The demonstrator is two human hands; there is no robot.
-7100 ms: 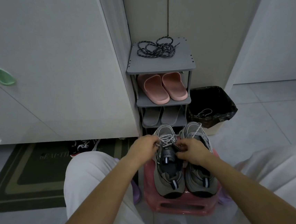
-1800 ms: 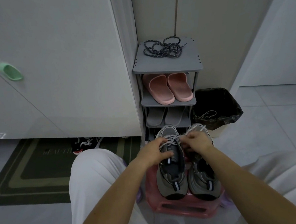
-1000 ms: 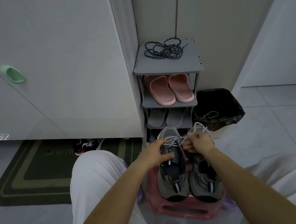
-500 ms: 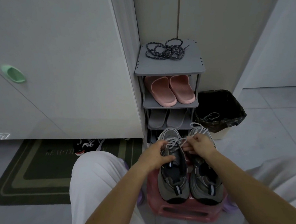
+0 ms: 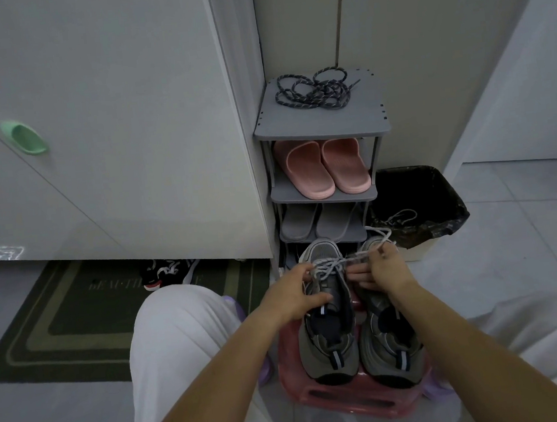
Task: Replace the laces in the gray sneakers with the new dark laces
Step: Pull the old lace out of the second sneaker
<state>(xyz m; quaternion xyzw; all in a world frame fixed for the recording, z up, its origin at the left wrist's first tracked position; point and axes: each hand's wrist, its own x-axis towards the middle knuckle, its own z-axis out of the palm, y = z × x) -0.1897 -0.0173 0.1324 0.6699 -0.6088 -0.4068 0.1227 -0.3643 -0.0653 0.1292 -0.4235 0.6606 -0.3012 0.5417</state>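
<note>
Two gray sneakers stand side by side on a pink stool (image 5: 353,404), toes pointing away from me. My left hand (image 5: 292,294) grips the left sneaker (image 5: 329,342) at its side, thumb across the tongue. My right hand (image 5: 383,270) pinches the light gray lace (image 5: 330,265) of that shoe and draws it to the right over the right sneaker (image 5: 390,346). The lace is still threaded through the front eyelets. The new dark laces (image 5: 313,90) lie in a tangle on top of the gray shoe rack (image 5: 320,127).
The rack holds pink slippers (image 5: 322,167) and gray slippers (image 5: 319,222) on lower shelves. A black-lined bin (image 5: 416,204) with a light lace inside stands right of it. A white cabinet with a green handle (image 5: 25,136) and a dark doormat (image 5: 76,315) are at left.
My right hand has drawn the light lace farther out to the right, loosening the upper rows. The left hand stays on the left sneaker. The view has shifted slightly.
</note>
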